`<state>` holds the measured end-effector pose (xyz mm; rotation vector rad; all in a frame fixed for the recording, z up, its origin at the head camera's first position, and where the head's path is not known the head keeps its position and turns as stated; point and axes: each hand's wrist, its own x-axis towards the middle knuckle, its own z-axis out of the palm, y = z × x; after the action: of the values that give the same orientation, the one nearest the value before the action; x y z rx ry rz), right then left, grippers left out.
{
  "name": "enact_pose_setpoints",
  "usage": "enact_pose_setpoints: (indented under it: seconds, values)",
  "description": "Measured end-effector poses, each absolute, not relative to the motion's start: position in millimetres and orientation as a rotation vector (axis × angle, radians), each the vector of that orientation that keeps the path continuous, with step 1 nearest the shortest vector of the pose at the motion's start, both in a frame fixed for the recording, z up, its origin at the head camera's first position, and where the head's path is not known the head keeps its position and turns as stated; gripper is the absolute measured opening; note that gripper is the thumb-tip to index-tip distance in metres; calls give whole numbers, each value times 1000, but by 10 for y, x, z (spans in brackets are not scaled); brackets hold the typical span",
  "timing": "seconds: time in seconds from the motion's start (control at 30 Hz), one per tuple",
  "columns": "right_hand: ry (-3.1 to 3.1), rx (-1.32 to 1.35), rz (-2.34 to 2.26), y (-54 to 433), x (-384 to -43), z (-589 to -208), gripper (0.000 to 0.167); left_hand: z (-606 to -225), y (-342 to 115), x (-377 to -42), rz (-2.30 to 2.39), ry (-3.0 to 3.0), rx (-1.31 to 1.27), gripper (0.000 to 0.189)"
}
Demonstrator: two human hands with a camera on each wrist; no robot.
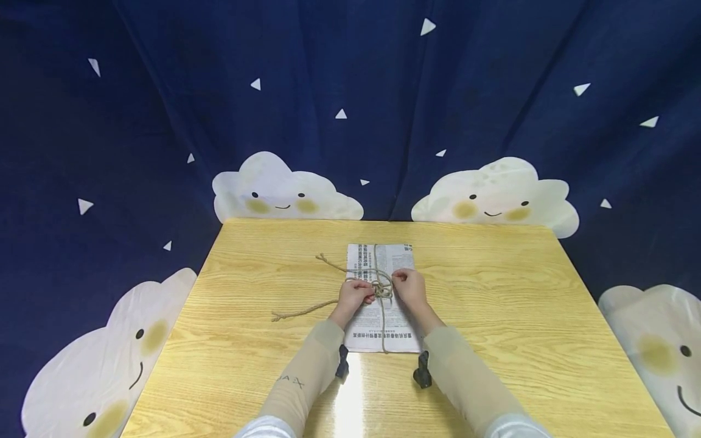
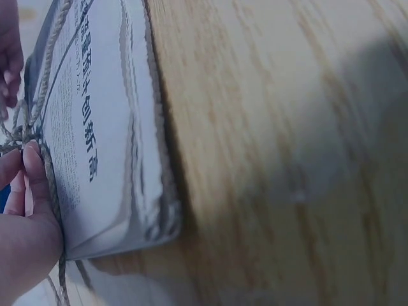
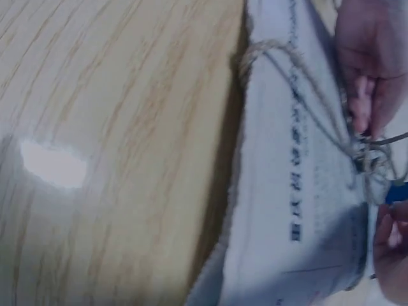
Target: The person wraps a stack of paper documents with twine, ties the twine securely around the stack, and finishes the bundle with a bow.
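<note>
A folded stack of newspaper [image 1: 364,331] lies on the table, wrapped crosswise with brown twine [image 1: 383,322]. Loops of the twine gather in a loose knot [image 1: 381,289] near the middle of the top sheet. My left hand [image 1: 355,297] pinches the twine at the knot's left side between thumb and fingertips, as the left wrist view also shows. On the other side, my right hand [image 1: 411,288] has its fingers curled and pinches the edge of a twine loop. Two loose ends of twine, each with a small knot, stretch out leftward over the tabletop.
The wooden table [image 1: 493,292] spreads out on all sides of the newspaper. Behind it hangs a dark blue curtain [image 1: 328,61] with white triangles and smiling clouds. Black straps [image 1: 422,370] hang at both wrists, near the front edge of the stack.
</note>
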<state>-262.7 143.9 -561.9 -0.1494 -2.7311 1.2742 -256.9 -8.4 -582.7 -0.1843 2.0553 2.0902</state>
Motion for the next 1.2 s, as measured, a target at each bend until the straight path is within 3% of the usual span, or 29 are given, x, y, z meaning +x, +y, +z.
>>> enact_pose_setpoints:
  seconds: [0.3,0.57,1.03,1.2]
  values:
    - [-2811,-545,1708,1475,-2399,-5466,27,-5846,-66,-2570,2079,2070,-226,14]
    - [-2579,-653,2228,1479,-2224,-5477,18,-5847,-76,-2578,2088,2064,-194,15]
    - [-2696,-406,1637,1458,-1976,-5734,8,-5723,6,-2628,2143,1888,-158,23]
    - [-2704,-344,1566,1451,-1943,-5779,7,-5660,44,-2630,1921,2053,-48,24]
